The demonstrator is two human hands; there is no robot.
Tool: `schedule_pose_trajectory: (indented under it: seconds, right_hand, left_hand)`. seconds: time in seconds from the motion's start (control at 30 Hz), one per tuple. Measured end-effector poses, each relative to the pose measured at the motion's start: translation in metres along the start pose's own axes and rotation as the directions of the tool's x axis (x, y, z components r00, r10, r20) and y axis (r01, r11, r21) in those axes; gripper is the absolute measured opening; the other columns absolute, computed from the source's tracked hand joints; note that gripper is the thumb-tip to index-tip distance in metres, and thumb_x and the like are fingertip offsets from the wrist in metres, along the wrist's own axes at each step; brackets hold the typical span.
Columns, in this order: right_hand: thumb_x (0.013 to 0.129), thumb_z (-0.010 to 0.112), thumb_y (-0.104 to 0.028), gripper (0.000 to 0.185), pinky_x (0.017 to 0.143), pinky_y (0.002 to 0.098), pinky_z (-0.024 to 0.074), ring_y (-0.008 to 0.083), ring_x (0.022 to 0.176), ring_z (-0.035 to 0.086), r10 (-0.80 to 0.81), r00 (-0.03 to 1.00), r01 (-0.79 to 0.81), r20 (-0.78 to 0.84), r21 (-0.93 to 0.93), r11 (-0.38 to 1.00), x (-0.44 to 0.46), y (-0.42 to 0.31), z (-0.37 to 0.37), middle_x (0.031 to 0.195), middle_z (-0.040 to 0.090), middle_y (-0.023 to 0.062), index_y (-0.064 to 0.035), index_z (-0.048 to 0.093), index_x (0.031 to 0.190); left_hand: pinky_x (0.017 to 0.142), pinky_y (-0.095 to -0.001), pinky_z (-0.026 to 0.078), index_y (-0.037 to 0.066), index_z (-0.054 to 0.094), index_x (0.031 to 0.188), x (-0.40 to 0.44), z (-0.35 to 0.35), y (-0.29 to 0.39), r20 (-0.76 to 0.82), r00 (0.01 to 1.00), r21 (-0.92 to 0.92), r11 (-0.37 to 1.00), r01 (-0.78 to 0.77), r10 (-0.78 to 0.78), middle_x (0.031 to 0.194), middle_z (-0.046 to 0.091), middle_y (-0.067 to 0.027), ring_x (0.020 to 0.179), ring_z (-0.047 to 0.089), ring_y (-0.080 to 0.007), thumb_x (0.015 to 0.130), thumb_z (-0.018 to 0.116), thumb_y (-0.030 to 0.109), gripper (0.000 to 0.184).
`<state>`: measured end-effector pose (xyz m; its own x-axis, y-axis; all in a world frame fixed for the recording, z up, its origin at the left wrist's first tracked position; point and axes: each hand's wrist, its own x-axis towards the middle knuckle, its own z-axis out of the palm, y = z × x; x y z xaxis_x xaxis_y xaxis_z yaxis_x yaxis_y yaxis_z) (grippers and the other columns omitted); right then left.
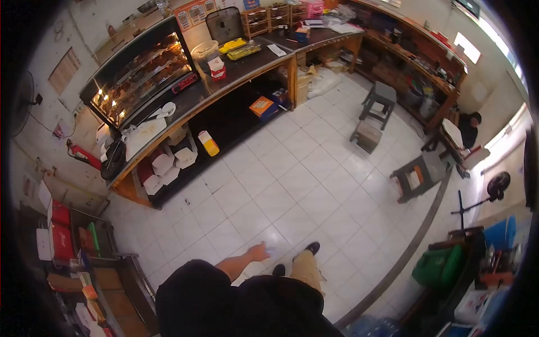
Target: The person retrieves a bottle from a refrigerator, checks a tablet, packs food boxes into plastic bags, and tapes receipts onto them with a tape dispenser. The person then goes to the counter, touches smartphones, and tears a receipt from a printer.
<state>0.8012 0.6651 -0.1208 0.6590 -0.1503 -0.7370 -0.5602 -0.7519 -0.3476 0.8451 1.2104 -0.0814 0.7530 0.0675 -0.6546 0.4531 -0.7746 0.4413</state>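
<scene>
My left hand (pixel 258 252) reaches forward from a black sleeve, low in the middle of the head view, over the white tiled floor (pixel 247 191). Its fingers look closed together. A small pale bluish, see-through patch (pixel 271 250) shows at the fingertips; it is too blurred to name. My right hand does not show. Below the hand are my dark shoes (pixel 313 247) and one beige trouser leg (pixel 306 269).
A long dark counter (pixel 247 70) with a lit food display case (pixel 146 76) runs along the upper left. Grey stools (pixel 379 101) stand on the right. A seated person (pixel 469 130) is by the doorway. Shelving with red boxes (pixel 60 233) is at left, a green container (pixel 438 267) at lower right.
</scene>
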Motion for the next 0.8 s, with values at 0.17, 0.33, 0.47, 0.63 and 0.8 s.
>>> schedule_pose_trajectory:
  seconds: [0.17, 0.33, 0.47, 0.63, 0.8]
  right_hand:
    - [0.087, 0.066, -0.025, 0.015, 0.065, 0.0437, 0.0516, 0.0281, 0.077, 0.066, -0.014, 0.996, 0.027, 0.091, -0.138, 0.99, 0.121, -0.087, -0.049, 0.079, 0.068, 0.0095, -0.0103, 0.066, 0.086]
    - [0.087, 0.065, -0.023, 0.012, 0.063, 0.0425, 0.0516, 0.0269, 0.074, 0.066, -0.177, 0.981, 0.193, 0.076, -0.374, 0.907, 0.284, -0.177, -0.163, 0.078, 0.068, 0.0081, -0.0106, 0.065, 0.084]
    - [0.087, 0.065, -0.02, 0.011, 0.061, 0.0416, 0.0515, 0.0259, 0.073, 0.066, -0.884, 0.467, 0.443, -0.019, -0.861, 0.252, 0.523, -0.363, -0.262, 0.077, 0.068, 0.007, -0.0108, 0.064, 0.082]
    - [0.102, 0.055, -0.029, 0.024, 0.058, 0.0273, 0.0471, 0.0123, 0.07, 0.06, -0.738, 0.513, 0.836, -0.439, 0.058, 0.546, 0.62, -0.776, -0.322, 0.085, 0.064, 0.0009, -0.0074, 0.065, 0.105]
    - [0.1, 0.054, -0.023, 0.024, 0.065, 0.0274, 0.0479, 0.0118, 0.079, 0.062, -0.679, 0.728, 0.658, -0.094, 0.375, 0.653, 0.584, -0.846, -0.289, 0.096, 0.066, 0.0015, -0.0073, 0.064, 0.115]
  left_hand:
    - [0.101, -0.0458, 0.05, -0.009, 0.012, 0.155, 0.064, -0.114, -0.072, -0.213, 0.708, -0.401, 0.721, 0.565, -0.673, 0.129, 0.061, -0.0286, 0.12, 0.061, -0.0393, 0.078, 0.069, 0.049, 0.112]
    - [0.1, -0.0437, 0.051, -0.006, 0.036, 0.144, 0.121, -0.316, -0.098, -0.29, 0.504, -0.478, 0.58, 0.66, -0.813, 0.131, 0.061, -0.0246, 0.123, 0.06, -0.0362, 0.079, 0.068, 0.047, 0.089]
    - [0.099, -0.0457, 0.051, -0.005, 0.051, 0.13, 0.194, -0.481, -0.085, -0.557, 0.477, -0.411, 0.724, 0.554, -0.68, 0.122, 0.065, -0.0246, 0.118, 0.062, -0.0396, 0.076, 0.075, 0.04, 0.074]
    - [0.093, -0.0497, 0.051, 0.007, 0.058, 0.12, 0.31, -0.68, -0.044, -0.814, 0.416, -0.351, 0.914, 0.204, -0.406, 0.117, 0.066, -0.0254, 0.113, 0.063, -0.0422, 0.078, 0.073, 0.037, 0.054]
    - [0.092, -0.0523, 0.051, 0.009, 0.059, 0.12, 0.439, -0.877, -0.001, -0.796, 0.359, -0.404, 0.869, 0.285, -0.488, 0.115, 0.067, -0.0251, 0.11, 0.064, -0.0432, 0.079, 0.072, 0.035, 0.05]
